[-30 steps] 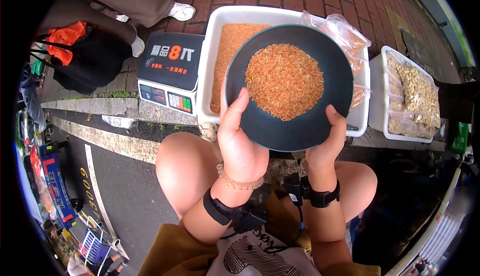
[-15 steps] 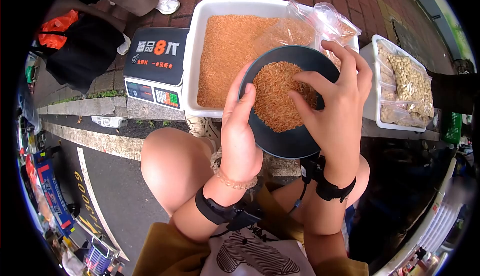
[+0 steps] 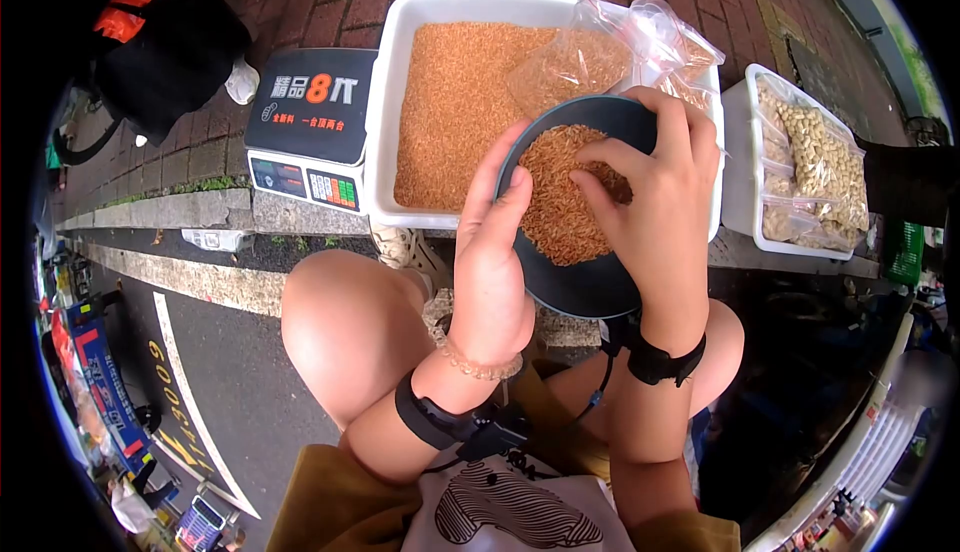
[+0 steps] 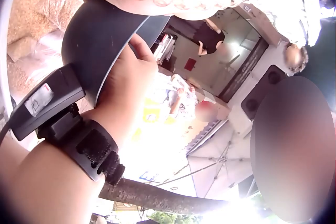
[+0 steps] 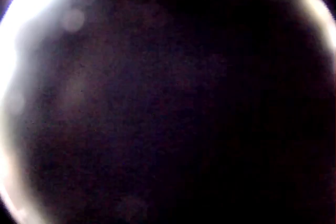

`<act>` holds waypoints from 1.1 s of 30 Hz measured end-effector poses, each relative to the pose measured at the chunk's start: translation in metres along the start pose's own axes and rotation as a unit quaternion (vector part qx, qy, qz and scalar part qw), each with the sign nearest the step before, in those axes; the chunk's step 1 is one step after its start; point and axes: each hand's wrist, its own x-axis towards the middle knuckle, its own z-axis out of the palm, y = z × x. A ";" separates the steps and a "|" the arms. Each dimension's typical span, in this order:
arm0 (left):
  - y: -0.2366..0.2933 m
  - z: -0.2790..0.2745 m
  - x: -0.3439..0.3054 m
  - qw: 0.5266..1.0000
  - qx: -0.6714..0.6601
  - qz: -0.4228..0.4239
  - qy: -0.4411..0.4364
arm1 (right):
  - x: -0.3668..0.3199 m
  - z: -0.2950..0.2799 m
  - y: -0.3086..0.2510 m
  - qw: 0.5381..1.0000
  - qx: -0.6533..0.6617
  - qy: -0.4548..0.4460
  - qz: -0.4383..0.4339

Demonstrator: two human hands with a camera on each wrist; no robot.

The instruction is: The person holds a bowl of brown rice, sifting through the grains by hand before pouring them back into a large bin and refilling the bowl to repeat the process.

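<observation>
A dark round bowl [image 3: 560, 287] holds a heap of reddish-brown, rice-like grains [image 3: 565, 212]. My left hand [image 3: 490, 252], a beaded bracelet at its wrist, grips the bowl's left side with the thumb over the rim. Over the bowl's right side, my right hand [image 3: 660, 192] bends its thumb and index finger down close to the grains, a small gap between their tips. Its other fingers reach past the far rim. In the left wrist view the bowl [image 4: 100, 40] shows its outer side, with the right hand [image 4: 128, 85] behind its edge. The right wrist view is almost black.
Beyond the bowl stands a white tub [image 3: 380, 142] of similar grains, with clear plastic bags [image 3: 600, 52] in it. A scale [image 3: 310, 122] sits to its left. At right is a white tray [image 3: 748, 152] of bagged pale pieces. A black bag [image 3: 175, 62] lies far left.
The right hand has left the bowl's right rim and come over the grains; its thumb and index finger have drawn closer together. The bowl has moved nearer and tilted, still in the left hand.
</observation>
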 end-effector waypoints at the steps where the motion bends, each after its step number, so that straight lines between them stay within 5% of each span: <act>1: 0.000 0.000 0.000 1.000 0.000 0.002 -0.002 | 0.000 0.000 0.000 1.000 0.001 -0.001 0.003; 33: 0.002 0.000 -0.001 0.999 -0.038 -0.012 0.000 | -0.001 0.002 0.003 0.998 0.053 0.018 0.020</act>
